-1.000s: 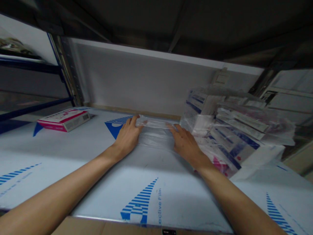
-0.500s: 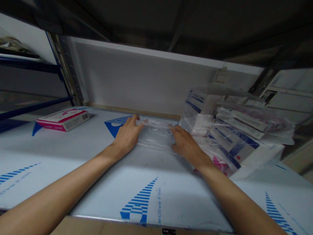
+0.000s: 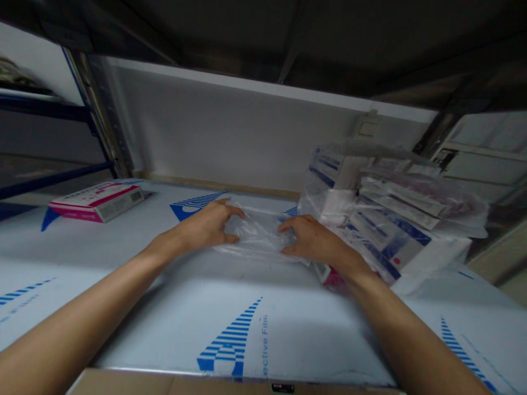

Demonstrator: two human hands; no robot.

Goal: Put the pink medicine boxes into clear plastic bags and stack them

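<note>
A crumpled clear plastic bag (image 3: pixel 263 236) lies on the film-covered shelf in front of me, between my hands. My left hand (image 3: pixel 212 224) rests against the bag's left side, its thumb spread from the curled forefinger. At the other side, my right hand (image 3: pixel 308 238) touches the bag with thumb and forefinger apart. I see no fold of plastic pinched in either hand. Just right of my right hand stands a stack of white and blue boxes (image 3: pixel 405 238) wrapped in clear plastic, with a pink-edged box (image 3: pixel 335 278) partly hidden behind my right wrist.
A pink and white box (image 3: pixel 99 202) lies on the shelf (image 3: pixel 164 307) at the left. Behind is a pale wall (image 3: pixel 222 131), and a dark upper shelf (image 3: pixel 247 33) hangs low overhead. A metal post (image 3: pixel 99 109) stands at the back left. Cardboard (image 3: pixel 135 382) shows below the front edge.
Both hands have come slightly lower and nearer to me, with thumbs and forefingers now clearly apart. The plastic bag has spread wider and flatter. My view has shifted a little to the right.
</note>
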